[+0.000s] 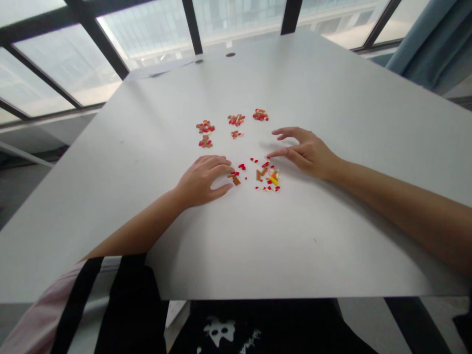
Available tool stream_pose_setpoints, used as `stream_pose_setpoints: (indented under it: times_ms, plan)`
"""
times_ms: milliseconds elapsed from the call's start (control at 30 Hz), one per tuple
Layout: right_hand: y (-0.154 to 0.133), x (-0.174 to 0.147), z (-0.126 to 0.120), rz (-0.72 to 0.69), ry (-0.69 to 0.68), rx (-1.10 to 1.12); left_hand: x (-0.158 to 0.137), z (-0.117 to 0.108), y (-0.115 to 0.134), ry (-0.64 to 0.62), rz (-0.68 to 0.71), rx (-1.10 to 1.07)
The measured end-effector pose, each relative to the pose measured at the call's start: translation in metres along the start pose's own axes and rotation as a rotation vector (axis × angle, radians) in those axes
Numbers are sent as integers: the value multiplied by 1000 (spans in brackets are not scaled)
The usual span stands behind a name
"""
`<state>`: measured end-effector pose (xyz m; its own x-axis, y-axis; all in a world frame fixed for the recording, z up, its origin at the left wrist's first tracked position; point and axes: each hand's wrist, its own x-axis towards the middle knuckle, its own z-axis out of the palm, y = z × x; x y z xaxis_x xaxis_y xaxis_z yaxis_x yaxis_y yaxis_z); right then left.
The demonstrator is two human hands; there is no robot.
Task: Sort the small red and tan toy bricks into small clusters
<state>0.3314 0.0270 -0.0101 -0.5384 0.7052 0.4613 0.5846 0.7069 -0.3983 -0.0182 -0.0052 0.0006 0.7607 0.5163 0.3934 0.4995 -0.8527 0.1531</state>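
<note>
My left hand (206, 181) rests on the white table, thumb and fingers apart, holding nothing I can see. Beside its fingertips lie a few brown toy building bricks (236, 181) and some red bricks (242, 167). My right hand (307, 153) is open, its fingers spread. One of its fingertips reaches a small red brick (268, 157) at the top of a loose pile; whether it presses on it I cannot tell. That pile mixes brown, red, white and orange pieces around a yellow brick (274, 181).
Farther back lie several small heaps: a red and brown heap (205, 127), a brown cluster (205, 142), a middle heap (236, 120), a small cluster (236, 134) and a right heap (260, 115). The white table (236, 246) meets windows behind. A blue curtain (433, 44) hangs at right.
</note>
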Motion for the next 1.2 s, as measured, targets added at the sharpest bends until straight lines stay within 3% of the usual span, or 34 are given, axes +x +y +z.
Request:
stream_pose_setpoints:
  times_ms: [400, 633, 967, 1200]
  plan:
    - [4, -1, 1, 24, 59, -105, 0, 1, -1, 40, 42, -9]
    - [-2, -1, -1, -25, 17, -201, 0, 0, 0, 18, 16, -12]
    - [-17, 67, 20, 37, -225, -405, -2, 2, -1, 30, 32, 7]
    - [-20, 92, 39, 109, -206, -418, -2, 2, 0, 6, 12, -5]
